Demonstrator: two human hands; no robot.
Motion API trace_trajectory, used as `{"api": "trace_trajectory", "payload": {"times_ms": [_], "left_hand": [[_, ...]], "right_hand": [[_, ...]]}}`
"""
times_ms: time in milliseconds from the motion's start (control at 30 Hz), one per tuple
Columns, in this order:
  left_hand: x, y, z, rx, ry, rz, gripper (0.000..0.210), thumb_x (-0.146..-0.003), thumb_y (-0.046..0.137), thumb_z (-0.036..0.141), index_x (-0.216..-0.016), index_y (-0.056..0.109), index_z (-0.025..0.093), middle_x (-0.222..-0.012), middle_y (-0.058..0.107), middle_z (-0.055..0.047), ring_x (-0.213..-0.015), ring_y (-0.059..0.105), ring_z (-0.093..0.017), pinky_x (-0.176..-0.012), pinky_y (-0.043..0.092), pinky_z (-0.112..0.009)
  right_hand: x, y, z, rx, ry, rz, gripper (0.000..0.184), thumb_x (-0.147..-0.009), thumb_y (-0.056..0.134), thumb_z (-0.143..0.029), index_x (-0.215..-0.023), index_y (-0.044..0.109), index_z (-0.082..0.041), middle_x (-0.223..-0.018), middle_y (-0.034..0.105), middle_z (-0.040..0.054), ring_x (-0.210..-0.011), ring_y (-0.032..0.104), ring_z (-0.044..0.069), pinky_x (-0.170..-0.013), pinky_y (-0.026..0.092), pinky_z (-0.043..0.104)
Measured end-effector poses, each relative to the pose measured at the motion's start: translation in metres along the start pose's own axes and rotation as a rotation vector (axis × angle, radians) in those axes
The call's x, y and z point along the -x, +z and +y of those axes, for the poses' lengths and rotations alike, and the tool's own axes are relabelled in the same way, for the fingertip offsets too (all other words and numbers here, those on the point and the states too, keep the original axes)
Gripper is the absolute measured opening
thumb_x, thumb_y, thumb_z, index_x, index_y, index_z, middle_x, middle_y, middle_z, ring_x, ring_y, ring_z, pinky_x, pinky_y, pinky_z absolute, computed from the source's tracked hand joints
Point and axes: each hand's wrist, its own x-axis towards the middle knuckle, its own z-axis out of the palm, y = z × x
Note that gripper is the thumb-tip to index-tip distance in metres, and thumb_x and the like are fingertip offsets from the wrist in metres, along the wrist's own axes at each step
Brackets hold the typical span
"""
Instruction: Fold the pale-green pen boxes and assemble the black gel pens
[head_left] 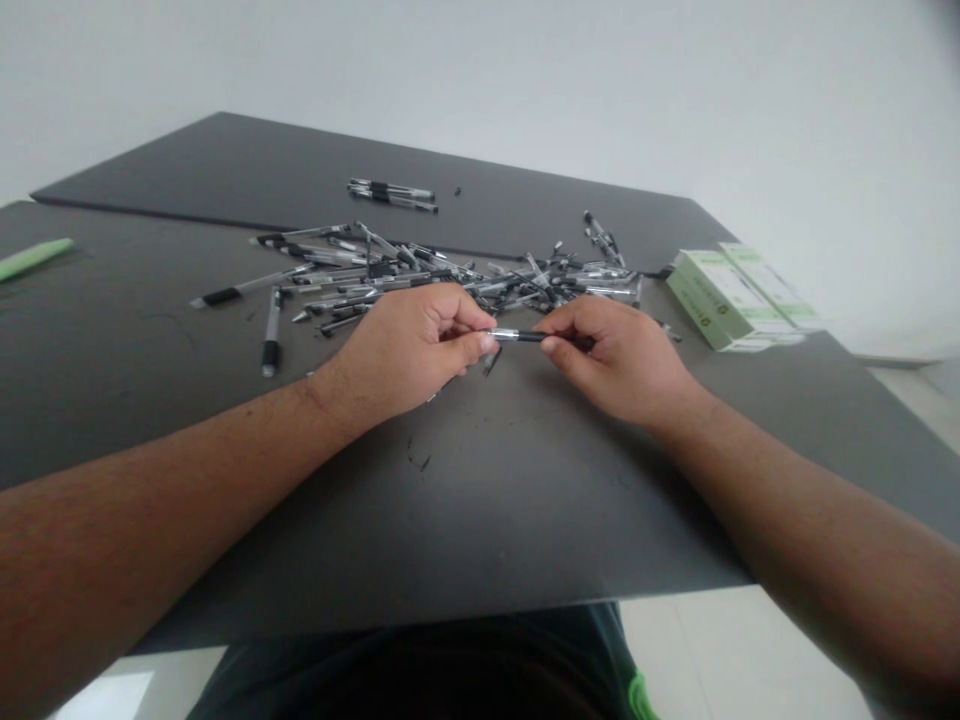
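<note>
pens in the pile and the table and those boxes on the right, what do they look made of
Pens in the pile: likely clear plastic barrels with black grips; see-through, glinting.
Pen held by the left hand and right hand: looks the same.
Table: dark matte board, perhaps laminate; dull and scuffed.
Boxes: printed cardboard, by their crisp folded edges.

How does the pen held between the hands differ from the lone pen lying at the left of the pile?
The held pen is lifted off the table, gripped at both ends by the left hand and right hand; the lone pen lies flat, untouched. The held pen runs sideways; the lone one points toward the camera. Both have black and clear parts.
</note>
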Motion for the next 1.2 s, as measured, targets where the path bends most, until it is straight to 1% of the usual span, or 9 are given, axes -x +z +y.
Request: {"api": "trace_trajectory", "payload": {"times_ms": [400,633,700,767,833,933,1033,1133,1200], "left_hand": [[-0.002,-0.005,0.0,-0.079,0.04,0.033,0.012,-0.095,0.082,0.035,-0.102,0.083,0.026,-0.089,0.086,-0.001,-0.085,0.082,-0.021,-0.073,0.059,-0.032],[-0.004,-0.008,-0.002,-0.085,0.064,0.04,0.017,-0.095,0.08,0.038,-0.104,0.082,0.024,-0.095,0.087,-0.002,-0.089,0.082,-0.022,-0.075,0.059,-0.031],[-0.004,-0.007,-0.003,-0.067,0.056,0.05,0.019,-0.094,0.079,0.039,-0.105,0.082,0.023,-0.095,0.087,-0.003,-0.086,0.082,-0.022,-0.073,0.059,-0.031],[-0.004,-0.006,-0.004,-0.013,0.03,0.068,0.019,-0.094,0.079,0.038,-0.106,0.081,0.023,-0.092,0.086,-0.004,-0.078,0.08,-0.02,-0.07,0.06,-0.031],[-0.006,-0.007,-0.004,0.06,-0.019,0.081,0.016,-0.094,0.079,0.035,-0.105,0.08,0.023,-0.09,0.086,-0.004,-0.07,0.078,-0.019,-0.066,0.06,-0.031],[-0.009,-0.009,-0.004,0.122,-0.072,0.115,0.008,-0.092,0.077,0.028,-0.099,0.076,0.024,-0.086,0.085,-0.004,-0.065,0.077,-0.02,-0.061,0.059,-0.032],[-0.013,-0.011,-0.003,0.138,-0.081,0.196,0.003,-0.089,0.075,0.022,-0.091,0.073,0.024,-0.081,0.082,-0.003,-0.061,0.074,-0.019,-0.057,0.058,-0.032],[-0.015,-0.01,-0.004,0.223,-0.106,0.287,0.007,-0.085,0.071,0.016,-0.087,0.071,0.023,-0.075,0.077,-0.003,-0.061,0.073,-0.019,-0.054,0.057,-0.029],[-0.016,-0.009,-0.005,0.294,-0.128,0.33,0.008,-0.085,0.07,0.015,-0.087,0.07,0.023,-0.073,0.075,-0.002,-0.061,0.072,-0.017,-0.052,0.055,-0.027]], "right_hand": [[-0.001,-0.002,0.0,-0.013,0.011,-0.003,0.016,-0.099,0.07,-0.026,-0.105,0.085,-0.025,-0.098,0.085,0.0049,-0.087,0.074,0.024,-0.084,0.056,0.035],[-0.001,-0.002,0.003,-0.014,0.033,0.001,0.018,-0.1,0.071,-0.029,-0.108,0.087,-0.024,-0.1,0.085,0.0054,-0.09,0.076,0.025,-0.084,0.056,0.035],[-0.001,-0.003,0.005,-0.004,0.047,-0.001,0.018,-0.1,0.072,-0.029,-0.109,0.087,-0.025,-0.1,0.086,0.0053,-0.09,0.076,0.025,-0.084,0.056,0.035],[-0.002,-0.004,0.007,0.005,0.064,0.005,0.018,-0.101,0.072,-0.03,-0.109,0.087,-0.025,-0.101,0.086,0.0055,-0.091,0.077,0.025,-0.083,0.056,0.036],[-0.003,-0.005,0.01,0.014,0.08,0.02,0.019,-0.102,0.071,-0.032,-0.11,0.087,-0.026,-0.102,0.086,0.0055,-0.092,0.078,0.026,-0.084,0.057,0.037],[-0.004,-0.008,0.015,0.03,0.098,0.041,0.021,-0.103,0.071,-0.033,-0.112,0.088,-0.026,-0.101,0.086,0.0052,-0.092,0.078,0.026,-0.087,0.058,0.038],[-0.005,-0.01,0.021,0.046,0.127,0.061,0.022,-0.103,0.072,-0.035,-0.113,0.089,-0.026,-0.097,0.086,0.005,-0.089,0.077,0.026,-0.085,0.058,0.038],[-0.006,-0.012,0.024,0.055,0.155,0.078,0.024,-0.104,0.072,-0.035,-0.117,0.09,-0.026,-0.097,0.086,0.005,-0.088,0.077,0.026,-0.082,0.058,0.037],[-0.007,-0.014,0.024,0.054,0.152,0.078,0.025,-0.104,0.073,-0.034,-0.12,0.09,-0.027,-0.098,0.087,0.005,-0.09,0.078,0.026,-0.084,0.059,0.038]]}}
